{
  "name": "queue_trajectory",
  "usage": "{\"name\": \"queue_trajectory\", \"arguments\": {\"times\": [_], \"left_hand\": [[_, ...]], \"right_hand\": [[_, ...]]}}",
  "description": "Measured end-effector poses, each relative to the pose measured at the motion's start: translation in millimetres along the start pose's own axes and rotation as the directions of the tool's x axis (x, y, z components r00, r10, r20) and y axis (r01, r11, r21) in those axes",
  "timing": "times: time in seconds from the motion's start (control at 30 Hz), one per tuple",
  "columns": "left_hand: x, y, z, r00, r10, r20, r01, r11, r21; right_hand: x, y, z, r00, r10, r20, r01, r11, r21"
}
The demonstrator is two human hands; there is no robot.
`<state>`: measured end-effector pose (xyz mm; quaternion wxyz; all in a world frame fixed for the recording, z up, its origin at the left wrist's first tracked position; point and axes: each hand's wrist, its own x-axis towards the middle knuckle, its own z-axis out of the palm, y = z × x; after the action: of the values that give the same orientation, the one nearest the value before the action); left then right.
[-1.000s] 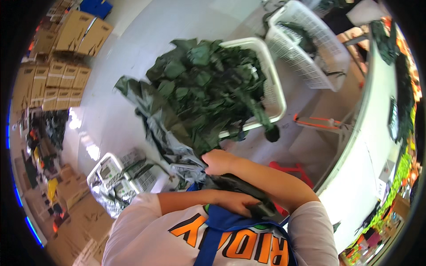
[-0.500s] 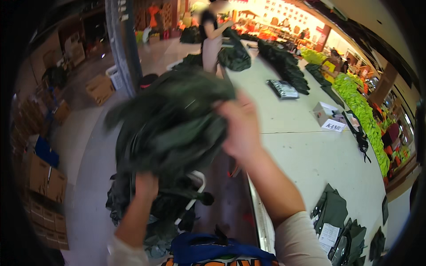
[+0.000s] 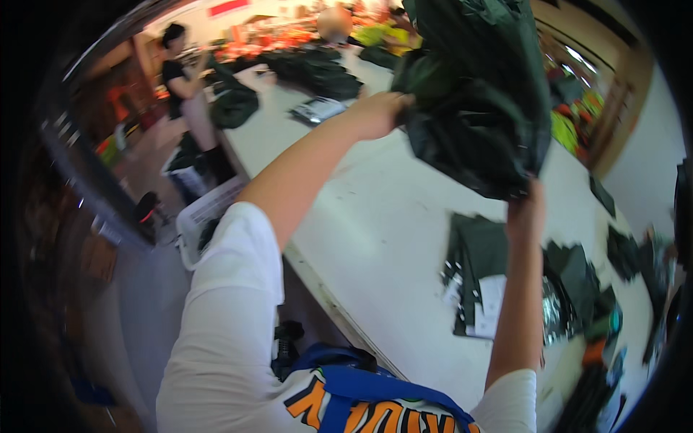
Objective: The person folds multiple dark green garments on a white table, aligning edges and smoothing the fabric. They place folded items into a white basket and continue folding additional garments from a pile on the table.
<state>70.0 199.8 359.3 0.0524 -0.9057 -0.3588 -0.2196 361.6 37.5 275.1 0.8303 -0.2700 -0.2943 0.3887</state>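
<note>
Both my arms are stretched out over the table, holding up a large piece of shiny dark green fabric [image 3: 480, 101], probably a garment. My left hand [image 3: 379, 115] grips its left edge, fingers partly hidden behind the cloth. Lower down, my right hand [image 3: 527, 209] is closed on the bottom right corner. The fabric hangs bunched and creased above the white table [image 3: 361, 216]. Beneath it, close to my right forearm, lie folded dark green pieces [image 3: 473, 245] with a white paper label [image 3: 491, 303] and clear plastic wrapping.
A plastic-wrapped package [image 3: 317, 110] and dark green heaps [image 3: 310, 72] lie farther along the table. A person [image 3: 184, 86] stands at its far left side. White crates [image 3: 206, 216] stand beside the table's left edge, near a grey post [image 3: 94, 173]. More dark pieces [image 3: 624, 252] lie at right.
My view has turned right. Both hands have carried the green fabric from left of the table up and across to above the table, still gripping it.
</note>
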Motion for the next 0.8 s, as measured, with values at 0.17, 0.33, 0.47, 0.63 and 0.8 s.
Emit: {"name": "queue_trajectory", "arguments": {"times": [0.17, 0.33, 0.47, 0.63, 0.8], "left_hand": [[-29, -11, 160, 0.979, 0.092, 0.184, -0.084, 0.995, -0.054], [-101, -26, 301, 0.922, 0.055, 0.383, -0.003, 0.991, -0.136], [-155, -19, 321, 0.94, 0.21, 0.27, -0.065, 0.885, -0.46], [-197, 6, 337, 0.907, 0.411, 0.091, -0.261, 0.718, -0.646], [-160, -15, 328, 0.796, 0.275, 0.539, 0.208, 0.712, -0.671]], "right_hand": [[4, 83, -126, 0.886, 0.346, -0.309, -0.37, 0.929, -0.022], [-56, 142, -217, 0.541, 0.44, -0.717, -0.839, 0.342, -0.423], [-76, 134, -185, 0.912, -0.388, -0.132, -0.096, 0.111, -0.989], [-11, 187, -111, 0.995, 0.012, -0.103, -0.092, -0.345, -0.934], [35, 177, -151, 0.947, -0.011, -0.322, -0.321, -0.104, -0.941]]}}
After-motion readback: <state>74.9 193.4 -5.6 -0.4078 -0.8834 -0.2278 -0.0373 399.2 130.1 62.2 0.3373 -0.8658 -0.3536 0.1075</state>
